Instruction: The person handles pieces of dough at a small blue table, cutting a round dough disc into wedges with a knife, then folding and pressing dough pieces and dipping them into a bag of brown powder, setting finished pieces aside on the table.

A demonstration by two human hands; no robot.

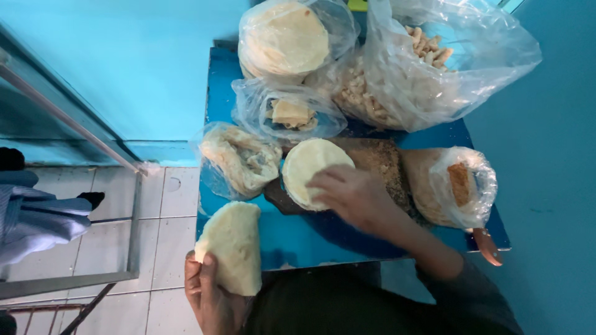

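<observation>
In the head view, the left hand point(211, 298) gripped a folded flatbread point(231, 245) at the near-left edge of the blue table point(298, 239). The right hand point(354, 195) lay with fingers spread on a round flatbread point(307, 164) atop a wooden board point(379, 161), among plastic bags point(428, 62) of food.

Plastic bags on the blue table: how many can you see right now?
5. Flatbread stack bag back centre; large bag of pale pieces back right; small bag below the stack; crumpled bag at left; bag at right. Others may be hidden behind.
</observation>
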